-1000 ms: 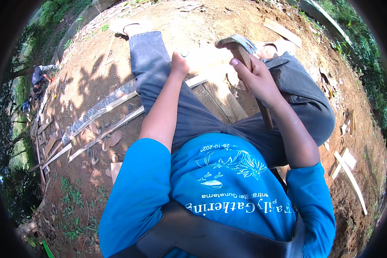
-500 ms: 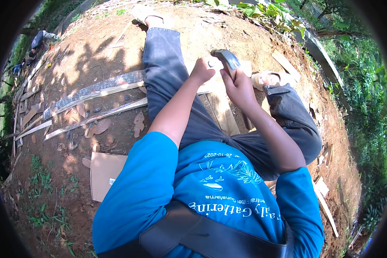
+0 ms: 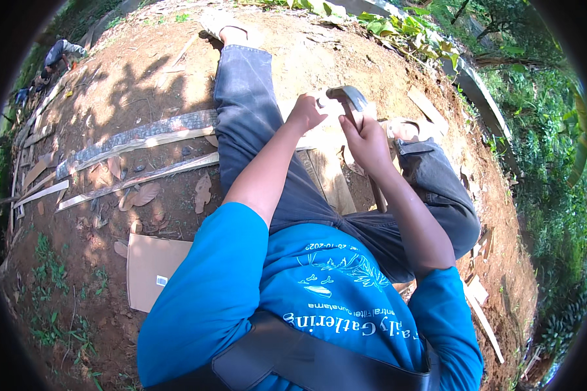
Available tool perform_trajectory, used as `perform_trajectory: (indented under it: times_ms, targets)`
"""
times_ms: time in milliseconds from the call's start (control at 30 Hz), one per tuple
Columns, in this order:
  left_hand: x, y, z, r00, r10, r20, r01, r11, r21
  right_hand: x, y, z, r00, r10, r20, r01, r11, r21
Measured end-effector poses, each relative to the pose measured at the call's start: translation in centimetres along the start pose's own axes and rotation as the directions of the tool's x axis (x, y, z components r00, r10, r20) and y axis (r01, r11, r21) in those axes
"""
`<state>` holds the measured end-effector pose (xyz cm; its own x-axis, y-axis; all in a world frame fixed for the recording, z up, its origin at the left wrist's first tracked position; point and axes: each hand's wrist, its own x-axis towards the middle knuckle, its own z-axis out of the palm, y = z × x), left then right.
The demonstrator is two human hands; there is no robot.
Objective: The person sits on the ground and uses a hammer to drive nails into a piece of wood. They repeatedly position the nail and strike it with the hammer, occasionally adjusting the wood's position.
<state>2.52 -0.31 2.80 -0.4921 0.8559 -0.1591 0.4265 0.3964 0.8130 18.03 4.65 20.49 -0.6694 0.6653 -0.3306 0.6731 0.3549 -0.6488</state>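
My right hand (image 3: 370, 144) is wrapped round a hammer (image 3: 349, 96), just below its dark metal head. The brown handle runs back toward me beneath my forearm. Close to the head on its left is my left hand (image 3: 305, 113), its fingers closed in a pinch. Something small and pale shows at those fingertips, too bright to make out. Below both hands a wooden board (image 3: 327, 176) lies on the ground between my legs; its far part is hidden by my hands and washed out by sunlight.
Two long wood strips (image 3: 137, 142) lie to the left of my leg. A cardboard sheet (image 3: 155, 264) rests by my left elbow. Wood offcuts (image 3: 484, 319) lie at the right, and a short plank (image 3: 428, 109) beyond my right foot. Another person (image 3: 62, 57) crouches far left.
The hammer head has shifted slightly nearer and to the right, and more of its handle shows. My left hand stays pinched beside it, a little lower in view.
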Motion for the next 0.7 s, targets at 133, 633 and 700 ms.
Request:
perform_trajectory:
  times_ms: [133,633,700]
  targets:
    - [-1.0,0.8,-0.5,1.0,0.01,-0.002,-0.01,0.872,-0.489,-3.2,-8.5,-4.2,0.903,-0.247,-0.353,0.403,0.773,0.491]
    - [-1.2,1.7,-0.4,0.993,0.117,-0.033,-0.12,0.897,-0.426,1.2,2.1,0.4,0.997,0.034,0.073,-0.034,0.999,-0.012]
    - [-1.4,1.4,-0.8,0.987,0.104,-0.122,-0.144,0.907,-0.396,1.6,1.9,-1.7,0.991,0.085,0.105,-0.082,0.996,-0.038]
